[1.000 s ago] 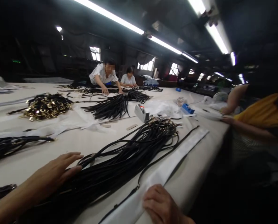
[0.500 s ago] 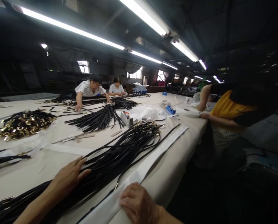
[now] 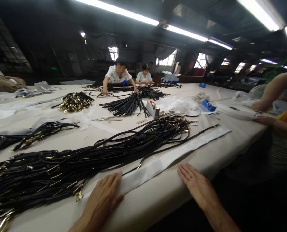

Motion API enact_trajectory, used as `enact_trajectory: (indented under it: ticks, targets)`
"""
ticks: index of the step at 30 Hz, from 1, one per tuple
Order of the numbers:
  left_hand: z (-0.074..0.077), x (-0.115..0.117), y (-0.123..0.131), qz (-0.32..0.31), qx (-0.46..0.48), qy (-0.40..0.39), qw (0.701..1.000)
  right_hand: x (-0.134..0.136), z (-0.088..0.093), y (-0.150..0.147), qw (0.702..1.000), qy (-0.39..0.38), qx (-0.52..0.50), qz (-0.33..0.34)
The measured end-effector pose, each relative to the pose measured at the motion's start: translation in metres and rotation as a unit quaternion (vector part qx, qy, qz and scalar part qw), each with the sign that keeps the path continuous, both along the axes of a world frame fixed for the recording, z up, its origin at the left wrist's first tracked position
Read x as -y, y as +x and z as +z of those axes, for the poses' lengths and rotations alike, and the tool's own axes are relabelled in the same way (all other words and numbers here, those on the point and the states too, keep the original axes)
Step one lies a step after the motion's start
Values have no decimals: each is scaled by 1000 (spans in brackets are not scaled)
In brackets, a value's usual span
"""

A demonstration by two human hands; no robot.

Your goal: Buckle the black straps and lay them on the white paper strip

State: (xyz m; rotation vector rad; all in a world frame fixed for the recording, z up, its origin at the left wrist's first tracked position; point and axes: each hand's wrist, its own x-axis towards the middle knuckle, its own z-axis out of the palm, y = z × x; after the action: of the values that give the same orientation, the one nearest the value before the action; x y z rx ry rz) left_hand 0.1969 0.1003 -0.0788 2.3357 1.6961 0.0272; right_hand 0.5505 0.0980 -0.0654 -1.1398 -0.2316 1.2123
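Observation:
My left hand (image 3: 105, 196) lies palm down on a long white strip (image 3: 158, 166), thumb apart from the fingers. At the table's near edge my right hand (image 3: 196, 183) rests flat with fingers stretched out, to the right of the strip, holding nothing. A single black strap (image 3: 179, 145) with a gold clasp runs along the strip's far side, its near end beside my left hand. Beyond it spreads a long bundle of black straps (image 3: 114, 149) with gold clasps at both ends.
On the cloth-covered table (image 3: 230, 141) are a grey tape dispenser (image 3: 153, 109), a blue dispenser (image 3: 208, 106), clear plastic (image 3: 179, 104) and more strap piles (image 3: 74, 102). Two people sit or lean at the far side; another person's arms (image 3: 278, 91) reach in at right.
The view has turned left. My left hand has moved off the strap bundle onto the white strip. My right hand has let go of the strip's edge and opened, further right.

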Motion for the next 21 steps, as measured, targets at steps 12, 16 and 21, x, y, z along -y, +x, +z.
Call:
enact_trajectory:
  ticks: [12,16,21]
  targets:
    - [45,7,10,64,-38,-74,994,-11,24,11,989,-61,-77,109]
    - [33,16,6,48,-12,-87,995,-23,24,18,986,-84,-79,119]
    - [-6,17,-27,4,43,5,999,-35,18,32,975,-127,-79,162]
